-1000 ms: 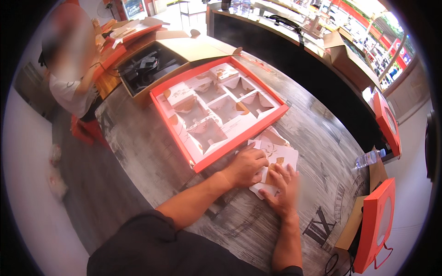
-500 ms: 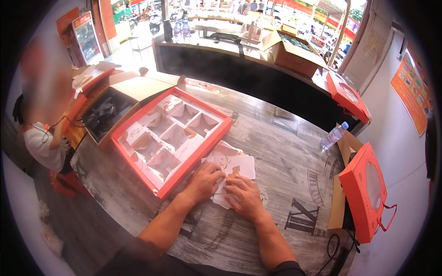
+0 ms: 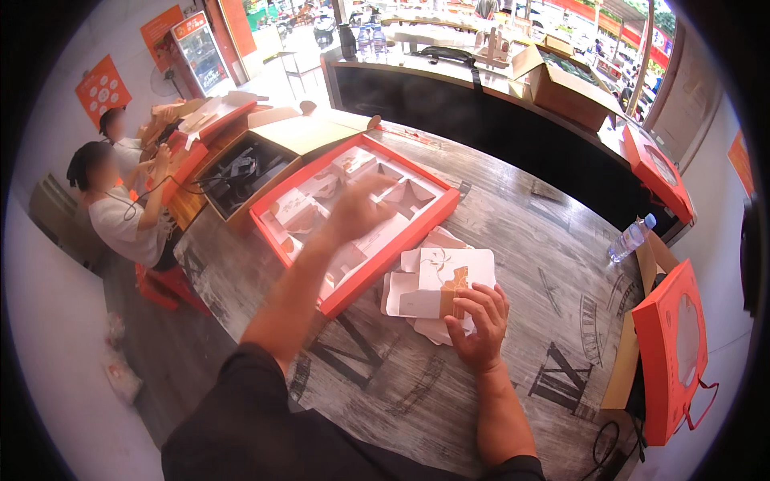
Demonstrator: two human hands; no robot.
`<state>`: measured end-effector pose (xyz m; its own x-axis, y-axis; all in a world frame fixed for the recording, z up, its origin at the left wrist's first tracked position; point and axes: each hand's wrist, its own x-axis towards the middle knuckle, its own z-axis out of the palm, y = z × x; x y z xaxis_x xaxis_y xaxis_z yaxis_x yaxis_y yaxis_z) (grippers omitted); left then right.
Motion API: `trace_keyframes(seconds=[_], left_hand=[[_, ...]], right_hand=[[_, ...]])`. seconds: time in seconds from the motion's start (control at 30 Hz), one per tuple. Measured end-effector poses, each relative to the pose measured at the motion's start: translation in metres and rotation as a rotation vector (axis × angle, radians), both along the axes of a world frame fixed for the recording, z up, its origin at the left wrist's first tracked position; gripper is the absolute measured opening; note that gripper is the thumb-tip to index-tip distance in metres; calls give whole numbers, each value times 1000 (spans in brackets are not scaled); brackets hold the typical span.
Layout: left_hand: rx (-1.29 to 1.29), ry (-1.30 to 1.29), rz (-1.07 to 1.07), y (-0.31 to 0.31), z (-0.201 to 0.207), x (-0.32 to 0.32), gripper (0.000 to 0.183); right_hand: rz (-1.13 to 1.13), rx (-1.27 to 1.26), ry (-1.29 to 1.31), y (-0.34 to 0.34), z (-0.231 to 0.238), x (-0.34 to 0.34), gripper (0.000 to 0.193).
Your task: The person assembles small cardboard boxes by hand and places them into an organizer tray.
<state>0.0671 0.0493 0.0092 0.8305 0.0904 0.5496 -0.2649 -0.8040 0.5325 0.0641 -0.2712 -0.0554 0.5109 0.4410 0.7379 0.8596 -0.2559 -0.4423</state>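
From where I stand, the left hand (image 3: pixel 362 212) hovers over the red box (image 3: pixel 393 251), too blurred to tell whether its fingers grip anything. Just right of the red box, the right hand (image 3: pixel 481 327) rests loosely against the white carton (image 3: pixel 437 280), unclenched. Light contact with 1 hand seems wise; pressing hard could crease it.

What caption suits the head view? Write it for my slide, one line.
Left hand over the red box, right hand at a white carton on a grey table.
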Motion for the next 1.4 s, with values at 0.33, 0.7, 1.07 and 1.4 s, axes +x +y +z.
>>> trace_keyframes(seconds=[0.33, 0.7, 1.07, 1.4], left_hand=[[58, 604, 545, 135, -27, 67, 105], [-3, 623, 596, 152, -35, 72, 104], [-231, 192, 605, 147, -32, 56, 88], [-654, -102, -26, -54, -20, -10, 90]], right_hand=[[-80, 127, -6, -3, -8, 9, 30], [-70, 129, 43, -3, -12, 11, 27], [-83, 134, 53, -1, -13, 7, 25], [-89, 205, 105, -6, -16, 8, 11]])
